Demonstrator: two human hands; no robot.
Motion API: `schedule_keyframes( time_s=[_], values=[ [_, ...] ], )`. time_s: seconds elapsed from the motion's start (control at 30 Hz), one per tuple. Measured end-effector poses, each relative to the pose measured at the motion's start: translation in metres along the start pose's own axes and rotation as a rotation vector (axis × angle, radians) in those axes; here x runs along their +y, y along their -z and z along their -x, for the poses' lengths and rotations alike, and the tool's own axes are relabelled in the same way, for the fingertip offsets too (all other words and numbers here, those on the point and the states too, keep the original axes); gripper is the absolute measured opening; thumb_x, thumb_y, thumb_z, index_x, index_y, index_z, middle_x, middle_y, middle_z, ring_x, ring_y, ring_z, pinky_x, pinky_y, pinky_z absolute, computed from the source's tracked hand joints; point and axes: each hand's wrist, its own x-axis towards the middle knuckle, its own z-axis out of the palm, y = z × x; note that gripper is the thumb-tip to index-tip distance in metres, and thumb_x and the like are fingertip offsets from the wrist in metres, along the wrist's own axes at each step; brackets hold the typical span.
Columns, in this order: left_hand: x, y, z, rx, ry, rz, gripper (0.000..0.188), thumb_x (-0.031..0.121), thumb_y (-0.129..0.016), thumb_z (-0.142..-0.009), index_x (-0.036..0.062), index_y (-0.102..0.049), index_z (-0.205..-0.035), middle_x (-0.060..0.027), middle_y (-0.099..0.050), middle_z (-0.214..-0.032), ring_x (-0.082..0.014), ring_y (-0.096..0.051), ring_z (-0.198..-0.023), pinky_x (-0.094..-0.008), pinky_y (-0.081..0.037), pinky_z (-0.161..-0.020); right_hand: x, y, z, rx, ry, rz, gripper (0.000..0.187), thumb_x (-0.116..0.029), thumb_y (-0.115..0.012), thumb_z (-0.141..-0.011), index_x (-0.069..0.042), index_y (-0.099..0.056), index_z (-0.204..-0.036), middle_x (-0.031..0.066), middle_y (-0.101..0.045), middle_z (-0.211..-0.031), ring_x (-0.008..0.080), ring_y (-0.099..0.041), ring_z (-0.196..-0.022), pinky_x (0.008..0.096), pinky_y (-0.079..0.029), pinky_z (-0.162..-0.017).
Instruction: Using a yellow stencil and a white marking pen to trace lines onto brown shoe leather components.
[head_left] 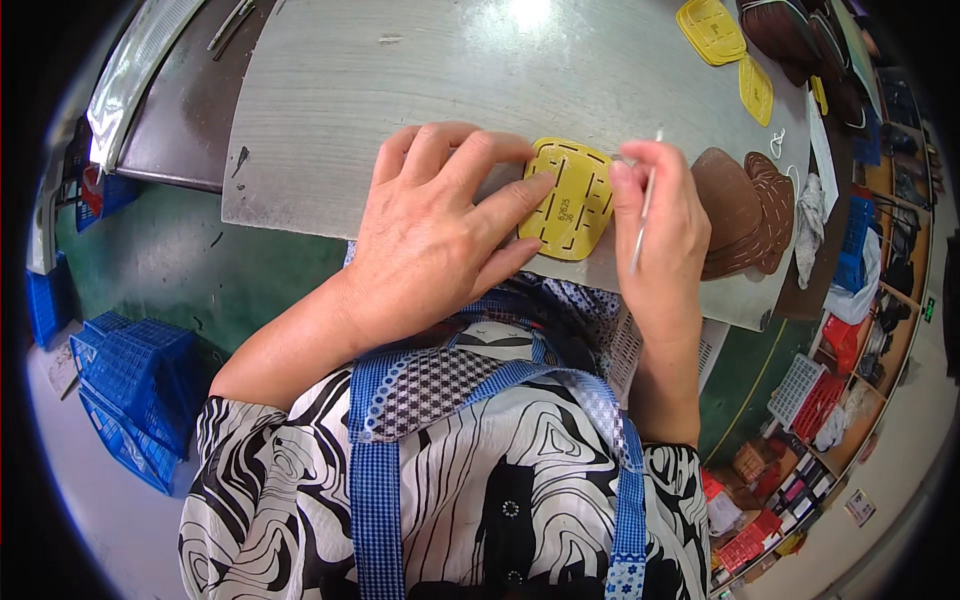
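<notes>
Yellow template (578, 205) lies flat on the grey tabletop (340, 110), close to its near edge, right in front of the blue checked apron (374, 500). Rounded plate with rows of dashed slots and a dark printed marking. Can't tell what, if anything, sits under it.

Left hand (430, 220): palm down, fingers spread wide, gripping nothing. Index fingertip rests on the template's face, thumb at its lower left edge, middle fingertip by the upper left corner.

Right hand (668, 215): just off the template's right edge, fingers curled, thumb and index tips nearly together. It has hold of a thin white stick (641, 235), roughly upright in view, lower end pointing back toward the wearer. Can't tell if anything small is pinched between those two tips.

Just right of that hand: brown pieces (735, 200), overlapping in a stack, some with rows of slits. Beside them, a crumpled grey cloth (811, 225) near the table's right side.

Farther up the table, right: more yellow templates (712, 32), several together and one lower down; dark brown bundles (778, 38) next to them.

Off the table: blue plastic crates (135, 370) on the floor at left; loaded shelves (895, 245) along the far right.
</notes>
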Motion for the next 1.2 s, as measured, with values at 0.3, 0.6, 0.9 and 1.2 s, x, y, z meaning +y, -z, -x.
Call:
schedule_keyframes(
  time_s=[0.3, 0.6, 0.9, 1.2],
  values=[
    [0.0, 0.001, 0.0, -0.075, 0.016, -0.038, 0.035, 0.031, -0.077, -0.081, 0.0218, -0.07, -0.114, 0.002, -0.058, -0.142, -0.0282, -0.05, -0.127, -0.0475, -0.036, -0.108, -0.013, 0.008, -0.011, -0.136, -0.118, -0.586, 0.029, -0.025, -0.057, -0.107, -0.001, -0.07, -0.099, 0.0042, -0.067, -0.081, 0.0124, -0.061, -0.073, 0.0277, -0.05, -0.067],
    [0.0, -0.001, 0.0, -0.061, -0.001, -0.069, 0.029, 0.031, -0.076, -0.083, 0.0218, -0.071, -0.11, 0.0027, -0.058, -0.141, -0.0275, -0.05, -0.127, -0.0488, -0.037, -0.108, -0.009, -0.006, -0.019, -0.114, -0.056, -0.192, 0.026, -0.023, -0.057, -0.105, -0.005, -0.07, -0.094, 0.0081, -0.063, -0.07, 0.0251, -0.062, -0.065, 0.0371, -0.047, -0.063],
    [-0.001, 0.002, -0.001, -0.054, -0.011, -0.088, 0.03, 0.03, -0.078, -0.082, 0.0213, -0.072, -0.11, 0.0031, -0.06, -0.139, -0.0275, -0.05, -0.127, -0.0477, -0.036, -0.111, -0.01, 0.013, 0.022, 0.002, -0.154, -0.082, 0.024, -0.018, -0.054, -0.107, -0.003, -0.068, -0.094, 0.007, -0.058, -0.066, 0.0231, -0.055, -0.063, 0.0367, -0.043, -0.061],
    [-0.001, -0.002, -0.003, -0.035, 0.021, -0.06, 0.043, 0.033, -0.078, -0.079, 0.0161, -0.066, -0.117, 0.0028, -0.062, -0.138, -0.0281, -0.052, -0.126, -0.0496, -0.035, -0.112, -0.02, -0.012, -0.005, 0.0, 0.007, -0.243, 0.022, -0.017, -0.06, -0.103, -0.002, -0.067, -0.089, 0.0119, -0.066, -0.08, 0.0301, -0.062, -0.072, 0.0407, -0.048, -0.067]
  ],
)
